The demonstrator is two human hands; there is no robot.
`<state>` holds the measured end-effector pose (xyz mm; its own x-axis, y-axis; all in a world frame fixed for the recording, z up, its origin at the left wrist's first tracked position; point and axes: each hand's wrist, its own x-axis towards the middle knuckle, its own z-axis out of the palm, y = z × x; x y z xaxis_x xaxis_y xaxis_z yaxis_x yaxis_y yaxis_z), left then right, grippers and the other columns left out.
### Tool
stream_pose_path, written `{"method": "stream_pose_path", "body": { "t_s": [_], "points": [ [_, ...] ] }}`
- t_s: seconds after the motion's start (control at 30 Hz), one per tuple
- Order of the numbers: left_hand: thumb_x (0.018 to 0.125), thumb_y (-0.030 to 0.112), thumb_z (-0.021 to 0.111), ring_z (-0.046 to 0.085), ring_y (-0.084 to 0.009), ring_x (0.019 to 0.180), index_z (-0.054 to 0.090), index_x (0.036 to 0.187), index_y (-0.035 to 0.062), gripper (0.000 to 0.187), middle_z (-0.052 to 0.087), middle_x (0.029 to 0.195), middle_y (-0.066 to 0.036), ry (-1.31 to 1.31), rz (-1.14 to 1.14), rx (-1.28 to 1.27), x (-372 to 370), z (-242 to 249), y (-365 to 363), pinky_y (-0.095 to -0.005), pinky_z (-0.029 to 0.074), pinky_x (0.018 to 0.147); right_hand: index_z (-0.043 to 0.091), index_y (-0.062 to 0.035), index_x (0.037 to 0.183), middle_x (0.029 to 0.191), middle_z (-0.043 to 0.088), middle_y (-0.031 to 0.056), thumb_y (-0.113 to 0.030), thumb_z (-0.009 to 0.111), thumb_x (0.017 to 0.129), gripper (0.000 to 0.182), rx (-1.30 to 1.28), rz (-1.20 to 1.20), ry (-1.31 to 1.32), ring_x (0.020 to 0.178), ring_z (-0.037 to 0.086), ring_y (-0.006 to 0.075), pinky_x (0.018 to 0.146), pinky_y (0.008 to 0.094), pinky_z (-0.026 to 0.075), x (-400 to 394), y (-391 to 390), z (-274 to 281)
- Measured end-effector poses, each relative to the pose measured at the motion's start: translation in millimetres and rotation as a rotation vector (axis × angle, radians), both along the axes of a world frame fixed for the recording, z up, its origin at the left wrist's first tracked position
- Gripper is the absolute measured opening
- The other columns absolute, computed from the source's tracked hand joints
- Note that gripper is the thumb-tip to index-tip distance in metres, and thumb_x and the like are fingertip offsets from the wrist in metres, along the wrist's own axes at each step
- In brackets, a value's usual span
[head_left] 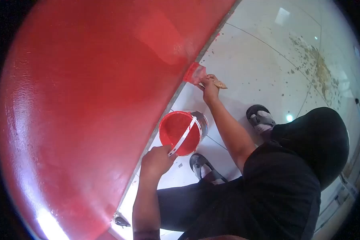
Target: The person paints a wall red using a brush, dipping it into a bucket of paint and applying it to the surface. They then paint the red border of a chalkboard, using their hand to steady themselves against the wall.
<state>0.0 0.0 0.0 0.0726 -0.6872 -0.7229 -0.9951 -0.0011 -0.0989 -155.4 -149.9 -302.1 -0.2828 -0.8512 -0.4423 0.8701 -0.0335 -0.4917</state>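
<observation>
My right hand [211,89] is closed around the wooden handle of a wide paintbrush [196,74]. Red paint covers the bristles, which touch the bottom edge of the red wall [104,80]. Lower down, my left hand [157,161] grips a paint bucket [204,122] at its near side, where the white handle [183,137] meets the rim. The bucket is tilted toward the wall, and red paint shows inside it. How my left fingers wrap the rim or handle is partly hidden.
White floor tiles [252,60] meet the wall along a dark, slanting edge. Brown dirt [324,74] and scattered specks mark the tiles. My sandalled feet [262,120] are close to the bucket. A small dark object [122,219] lies by the wall's lower end.
</observation>
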Motion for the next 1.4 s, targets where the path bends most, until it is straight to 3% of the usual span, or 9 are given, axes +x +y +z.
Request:
{"method": "stream_pose_path", "body": {
  "t_s": [0.37,0.47,0.57,0.63,0.77,0.83,1.0,1.2,1.4],
  "points": [
    [0.087,0.020,0.063,0.064,-0.0358,0.087,0.061,0.100,0.0037,0.021,0.066,0.090,-0.018,0.330,-0.031,-0.086,28.0,-3.3,7.8,-0.0457,0.048,0.076,0.049,-0.0094,0.088,0.091,0.057,0.0052,0.004,0.057,0.078,0.019,0.104,-0.090,0.234,0.079,0.061,0.0170,0.067,0.0336,0.056,15.6,-38.0,19.3],
    [0.087,0.020,0.063,0.064,-0.0362,0.087,0.061,0.100,0.0035,0.021,0.066,0.090,-0.018,0.356,-0.007,-0.056,31.1,-7.5,10.9,-0.0457,0.048,0.076,0.048,-0.0124,0.092,0.091,0.056,0.0033,0.000,0.057,0.079,0.020,-0.133,-0.166,0.364,0.074,0.060,0.0168,0.067,0.0334,0.053,29.5,-46.5,67.4],
    [0.086,0.022,0.064,0.064,-0.0374,0.086,0.060,0.098,0.0015,0.024,0.066,0.089,-0.021,0.315,-0.006,-0.010,25.8,-6.0,4.5,-0.0463,0.048,0.075,0.046,-0.0133,0.089,0.089,0.057,0.0034,0.003,0.058,0.078,0.023,-0.166,-0.204,0.144,0.073,0.060,0.0172,0.066,0.0349,0.053,4.4,-43.2,159.9],
    [0.086,0.022,0.065,0.064,-0.0375,0.084,0.061,0.096,0.0014,0.023,0.065,0.088,-0.021,0.308,-0.025,-0.014,23.8,-6.0,4.4,-0.0457,0.049,0.073,0.043,-0.0145,0.087,0.091,0.057,0.0039,0.005,0.060,0.078,0.028,-0.480,-0.240,-0.024,0.078,0.061,0.0182,0.068,0.0376,0.054,-15.4,-41.7,174.0],
    [0.085,0.022,0.066,0.063,-0.0377,0.077,0.061,0.092,0.0005,0.023,0.064,0.084,-0.021,0.349,-0.070,-0.050,22.5,-8.5,3.1,-0.0452,0.047,0.069,0.043,-0.0151,0.087,0.092,0.058,0.0042,0.005,0.061,0.078,0.029,-0.562,-0.182,-0.121,0.081,0.062,0.0196,0.069,0.0399,0.055,-31.5,-47.3,132.0],
    [0.085,0.018,0.064,0.063,-0.0367,0.087,0.062,0.099,0.0017,0.021,0.066,0.092,-0.019,0.258,-0.049,0.031,18.7,-6.0,-1.2,-0.0458,0.048,0.075,0.043,-0.0153,0.087,0.091,0.059,0.0033,0.004,0.060,0.080,0.027,-0.378,-0.120,-0.134,0.083,0.063,0.0200,0.072,0.0429,0.056,-13.3,-51.1,74.3],
    [0.086,0.018,0.064,0.063,-0.0368,0.086,0.061,0.097,0.0006,0.021,0.066,0.091,-0.020,0.269,-0.018,0.027,18.3,-6.0,0.6,-0.0451,0.048,0.074,0.043,-0.0152,0.086,0.091,0.060,0.0028,0.002,0.059,0.081,0.024,0.010,-0.130,-0.005,0.081,0.065,0.0205,0.074,0.0422,0.057,-8.8,-29.3,-23.9],
    [0.086,0.019,0.065,0.064,-0.0355,0.080,0.062,0.096,-0.0011,0.023,0.066,0.089,-0.021,0.320,-0.002,-0.002,22.3,-11.7,0.6,-0.0431,0.050,0.071,0.044,-0.0146,0.087,0.085,0.057,0.0019,0.002,0.058,0.081,0.023,0.052,-0.124,0.055,0.077,0.064,0.0186,0.076,0.0414,0.056,-15.0,-20.6,-30.9],
    [0.085,0.021,0.067,0.065,-0.0341,0.076,0.062,0.095,-0.0033,0.026,0.065,0.087,-0.021,0.364,-0.019,-0.056,27.7,-13.6,0.1,-0.0416,0.051,0.068,0.044,-0.0118,0.085,0.087,0.056,0.0051,0.005,0.056,0.080,0.021,-0.038,-0.128,0.031,0.080,0.062,0.0191,0.067,0.0363,0.056,-5.6,-50.1,15.5]
  ]
}}
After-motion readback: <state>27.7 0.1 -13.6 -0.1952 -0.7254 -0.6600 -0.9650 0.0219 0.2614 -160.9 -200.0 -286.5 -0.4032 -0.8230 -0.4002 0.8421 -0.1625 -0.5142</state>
